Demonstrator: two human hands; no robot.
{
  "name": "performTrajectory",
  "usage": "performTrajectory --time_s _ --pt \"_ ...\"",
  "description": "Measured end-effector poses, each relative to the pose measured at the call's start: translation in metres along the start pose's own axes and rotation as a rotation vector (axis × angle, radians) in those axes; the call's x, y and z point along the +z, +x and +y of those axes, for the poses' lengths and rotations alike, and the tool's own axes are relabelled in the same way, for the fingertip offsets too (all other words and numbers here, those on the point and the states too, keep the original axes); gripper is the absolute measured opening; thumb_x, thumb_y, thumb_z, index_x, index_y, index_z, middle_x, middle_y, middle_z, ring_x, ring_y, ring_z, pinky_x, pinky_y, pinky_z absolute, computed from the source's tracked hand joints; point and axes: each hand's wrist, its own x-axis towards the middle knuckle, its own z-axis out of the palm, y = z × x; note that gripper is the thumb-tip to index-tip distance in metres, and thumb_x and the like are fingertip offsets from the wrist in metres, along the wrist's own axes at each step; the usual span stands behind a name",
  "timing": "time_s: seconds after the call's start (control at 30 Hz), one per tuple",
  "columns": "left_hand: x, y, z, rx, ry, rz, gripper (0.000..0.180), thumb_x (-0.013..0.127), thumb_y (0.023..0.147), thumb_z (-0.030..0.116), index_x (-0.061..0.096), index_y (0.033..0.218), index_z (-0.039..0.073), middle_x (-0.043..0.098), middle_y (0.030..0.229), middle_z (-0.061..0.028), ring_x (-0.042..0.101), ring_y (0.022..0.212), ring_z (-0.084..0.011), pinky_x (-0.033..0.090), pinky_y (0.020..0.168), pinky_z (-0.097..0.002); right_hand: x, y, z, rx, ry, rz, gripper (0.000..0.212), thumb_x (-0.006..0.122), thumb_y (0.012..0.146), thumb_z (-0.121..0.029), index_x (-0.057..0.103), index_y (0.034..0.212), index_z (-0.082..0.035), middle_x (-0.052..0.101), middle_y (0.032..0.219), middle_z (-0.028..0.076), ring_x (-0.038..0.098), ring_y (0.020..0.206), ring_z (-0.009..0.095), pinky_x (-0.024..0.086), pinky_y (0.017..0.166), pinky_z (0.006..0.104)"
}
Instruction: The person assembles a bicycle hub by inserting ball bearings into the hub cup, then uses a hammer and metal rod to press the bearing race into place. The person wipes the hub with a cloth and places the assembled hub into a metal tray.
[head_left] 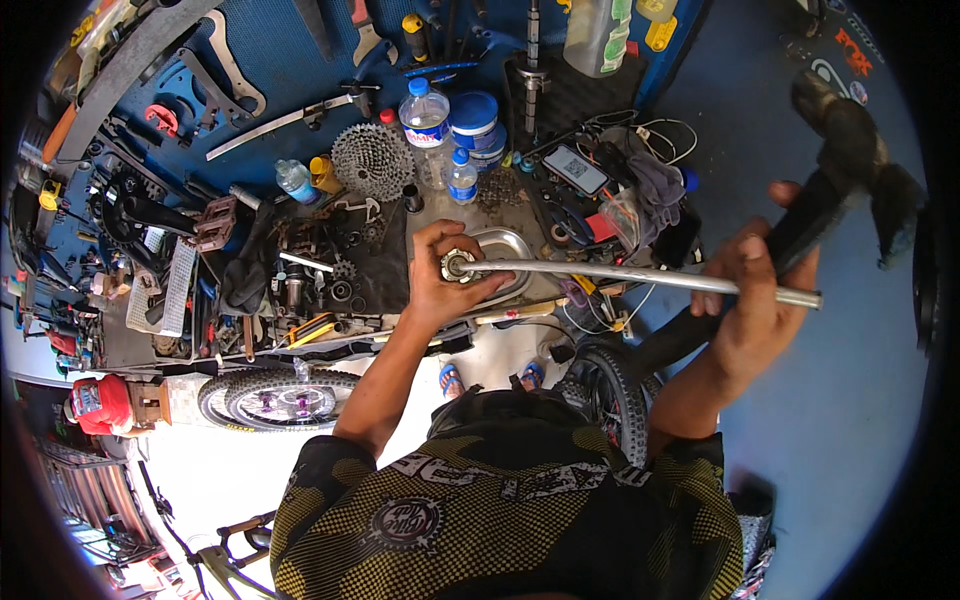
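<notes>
A long silver metal bar (pixel 620 274) runs level across the middle of the view. My left hand (pixel 445 285) is closed around its left end, where a small round metal part (pixel 458 265) sits on the tip. My right hand (pixel 752 300) grips the bar near its right end. Behind the right hand a black bicycle part (pixel 850 160) reaches up to the right. Under the left hand lies a shallow steel tray (pixel 505 246) on a cluttered workbench.
The workbench holds a silver cassette sprocket (pixel 372 160), plastic water bottles (pixel 427 120), a blue tub (pixel 474 118), a phone (pixel 575 170), cables and several wrenches on a blue board (pixel 270 60). A bicycle wheel (pixel 285 400) and a tyre (pixel 615 395) lie below.
</notes>
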Motion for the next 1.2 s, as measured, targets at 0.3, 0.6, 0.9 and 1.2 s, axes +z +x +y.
performTrajectory --time_s 0.3,0.6,0.9,1.2 --pt "0.000 -0.005 -0.007 -0.141 0.122 0.025 0.075 0.101 0.071 0.020 0.048 0.123 0.007 0.073 0.089 -0.0119 0.074 0.083 -0.0195 0.059 0.073 -0.0332 0.026 -0.010 0.014 0.095 -0.011 -0.232 0.045 0.061 0.096 0.005 0.052 0.139 -0.001 0.057 0.081 0.000 0.052 0.065 0.005 0.044 0.059 0.0229" --pt "-0.009 -0.006 -0.005 -0.137 0.117 0.039 0.065 0.099 0.073 0.014 0.053 0.118 0.006 0.072 0.090 -0.0108 0.073 0.083 -0.0194 0.059 0.073 -0.0332 0.046 -0.016 0.026 -0.050 -0.046 -0.322 0.041 0.063 0.096 0.004 0.055 0.136 -0.002 0.059 0.084 0.001 0.051 0.061 0.006 0.043 0.055 0.0243" --pt "-0.005 0.009 -0.011 0.070 0.327 0.010 0.016 0.080 0.092 0.006 0.068 0.086 -0.002 0.062 0.077 -0.0137 0.061 0.063 -0.0338 0.049 0.058 -0.0414 0.056 -0.035 0.039 -0.220 -0.239 -0.537 0.059 0.069 0.091 -0.002 0.047 0.146 0.002 0.071 0.116 0.018 0.073 0.096 0.018 0.057 0.083 0.0314" --pt "-0.005 0.002 -0.066 -0.039 0.383 -0.039 0.009 0.072 0.094 0.005 0.067 0.090 -0.001 0.065 0.083 -0.0189 0.067 0.072 -0.0437 0.052 0.062 -0.0496 0.030 -0.042 0.046 0.092 -0.133 -0.471 0.072 0.076 0.098 -0.014 0.039 0.158 0.001 0.067 0.134 0.021 0.067 0.119 0.024 0.052 0.102 0.0350"
